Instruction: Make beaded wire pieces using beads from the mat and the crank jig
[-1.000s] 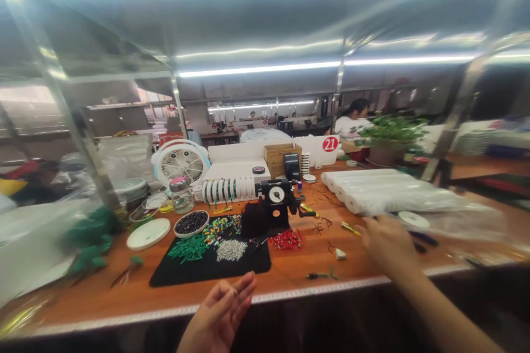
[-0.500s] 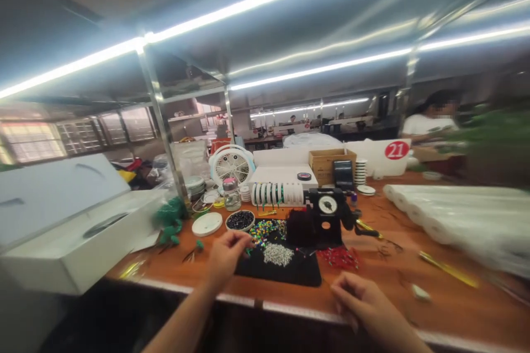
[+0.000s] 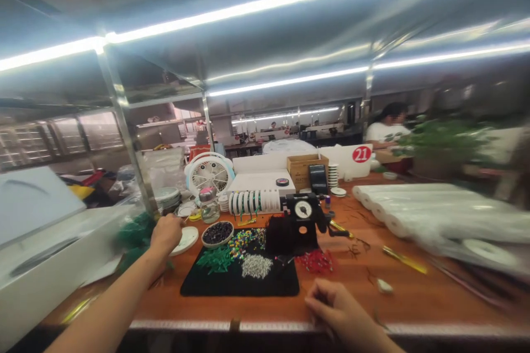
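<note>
Fingers (image 3: 174, 230) of left hand (image 3: 166, 235) curl closed beside white round lid (image 3: 189, 240).

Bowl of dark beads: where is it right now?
Head view: the bowl sits at the black mat's back edge, between a white disc and multicoloured beads.

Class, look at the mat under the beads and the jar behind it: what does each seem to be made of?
The mat looks like soft rubber or felt: matte black, with no shine. The jar looks like clear glass, since it shows see-through with bright highlights, though plastic can't be ruled out.
</note>
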Action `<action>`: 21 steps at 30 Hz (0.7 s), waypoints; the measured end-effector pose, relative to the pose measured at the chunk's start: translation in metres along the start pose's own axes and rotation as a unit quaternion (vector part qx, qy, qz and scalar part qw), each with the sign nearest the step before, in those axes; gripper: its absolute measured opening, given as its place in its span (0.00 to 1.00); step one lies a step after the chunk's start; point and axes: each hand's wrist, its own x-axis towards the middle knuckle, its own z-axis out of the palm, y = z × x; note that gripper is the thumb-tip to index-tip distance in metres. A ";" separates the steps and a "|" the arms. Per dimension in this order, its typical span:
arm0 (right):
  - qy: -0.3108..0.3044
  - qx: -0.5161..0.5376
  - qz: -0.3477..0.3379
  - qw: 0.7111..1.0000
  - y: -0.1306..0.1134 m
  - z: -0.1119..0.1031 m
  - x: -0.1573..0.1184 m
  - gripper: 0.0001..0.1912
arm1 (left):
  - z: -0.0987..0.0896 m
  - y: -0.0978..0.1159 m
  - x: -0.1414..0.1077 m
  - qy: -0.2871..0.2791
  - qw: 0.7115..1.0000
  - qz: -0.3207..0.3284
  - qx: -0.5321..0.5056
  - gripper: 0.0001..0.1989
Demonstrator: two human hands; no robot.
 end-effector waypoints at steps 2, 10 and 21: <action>0.002 0.001 -0.003 1.000 0.000 0.000 0.001 0.13 | 0.010 0.032 -0.014 -0.019 0.998 0.062 -0.020 0.09; 0.007 0.005 -0.032 0.999 0.000 0.000 0.002 0.11 | 0.090 0.161 -0.066 -0.125 0.972 0.175 -0.098 0.07; 0.007 0.014 -0.046 0.999 0.008 0.001 0.006 0.10 | 0.117 0.175 -0.013 -0.170 0.979 0.062 -0.090 0.10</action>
